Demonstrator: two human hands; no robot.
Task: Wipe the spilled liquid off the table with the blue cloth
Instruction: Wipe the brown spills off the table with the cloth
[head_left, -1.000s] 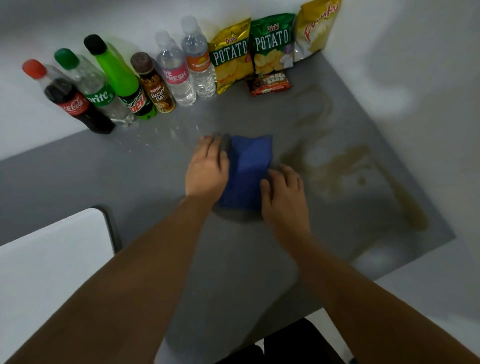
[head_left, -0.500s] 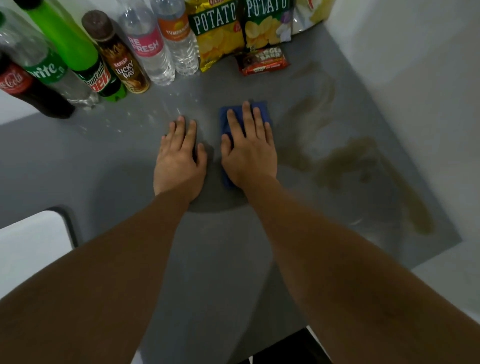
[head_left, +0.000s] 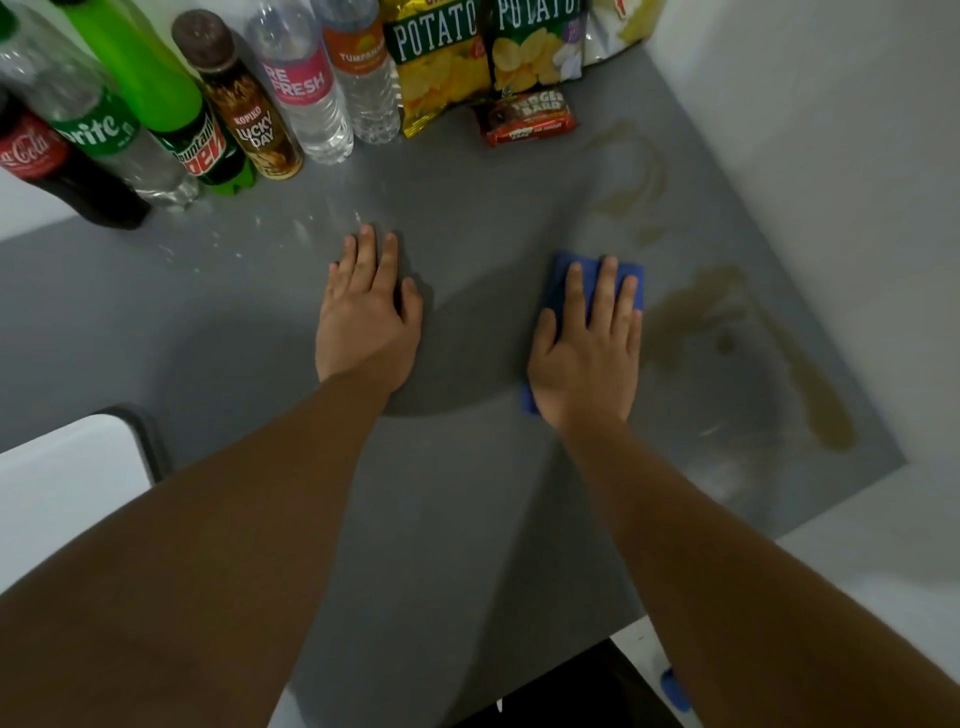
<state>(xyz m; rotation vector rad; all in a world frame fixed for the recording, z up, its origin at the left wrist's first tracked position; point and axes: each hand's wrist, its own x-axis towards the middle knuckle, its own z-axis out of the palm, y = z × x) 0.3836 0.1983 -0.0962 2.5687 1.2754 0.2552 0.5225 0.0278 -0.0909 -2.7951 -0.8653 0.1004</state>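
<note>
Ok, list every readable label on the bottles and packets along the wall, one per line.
"Coca-Cola" (partly cut off): cola bottle
"Sprite" (partly cut off): clear bottle
"Mountain Dew": green bottle
"KOPIKO LUCKY DAY": brown bottle
"REFRESH": water bottle
"POTATO": yellow chip bag
"POTATO" (cut off): green chip bag
Orange-label bottle, snack bar: too blurred.

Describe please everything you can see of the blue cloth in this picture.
The blue cloth looks like soft fabric of deep blue, apparently folded into a small flat pad. It lies flat on the grey table, mostly covered by the right hand, which presses on it palm down with fingers spread. Only its far edge, left side and a near corner show. The brownish spill begins just to its right; whether they touch is unclear.
</note>
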